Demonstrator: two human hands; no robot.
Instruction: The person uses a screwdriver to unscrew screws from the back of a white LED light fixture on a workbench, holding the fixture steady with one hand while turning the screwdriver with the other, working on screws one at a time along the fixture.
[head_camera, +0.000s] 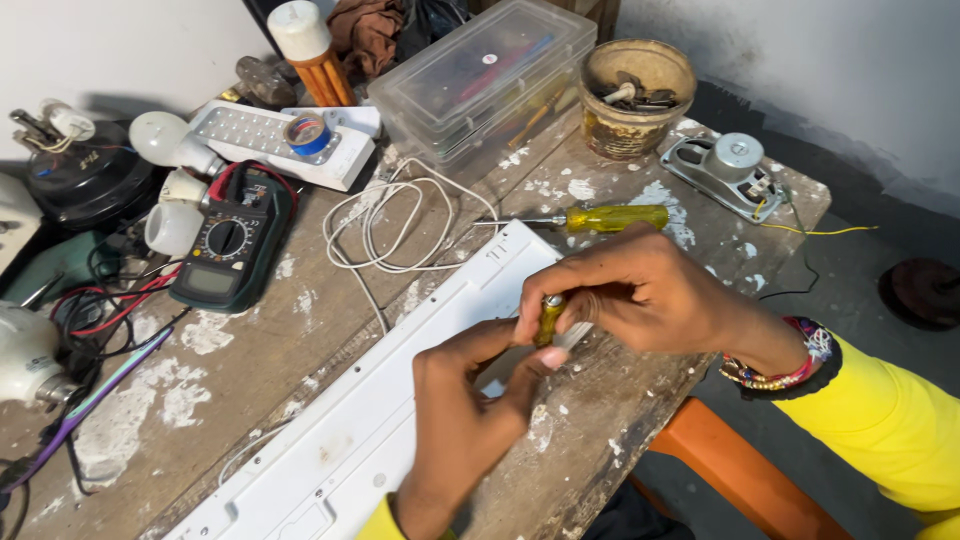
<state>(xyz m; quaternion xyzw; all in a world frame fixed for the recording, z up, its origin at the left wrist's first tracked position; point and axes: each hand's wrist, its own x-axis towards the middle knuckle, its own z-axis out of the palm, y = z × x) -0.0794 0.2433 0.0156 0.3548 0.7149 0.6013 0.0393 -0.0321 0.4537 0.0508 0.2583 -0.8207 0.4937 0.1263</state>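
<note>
A long white plastic panel (380, 420) lies diagonally across the wooden workbench (250, 350). My right hand (640, 290) is closed around a small screwdriver with a yellow handle (547, 318), held upright over the panel. Just below it, my left hand (465, 395) rests on the panel, fingertips touching the screwdriver's lower end. Its tip is hidden behind my fingers. A second, larger yellow-handled screwdriver (600, 217) lies on the bench beyond the panel.
A multimeter (230, 245), coiled white cable (390, 225), white LED light panel with a tape roll (290, 140), clear plastic box (480, 75), pot of parts (635, 90), small speaker (725, 170) and bulbs (170, 140) crowd the bench. An orange stool (730, 465) stands below.
</note>
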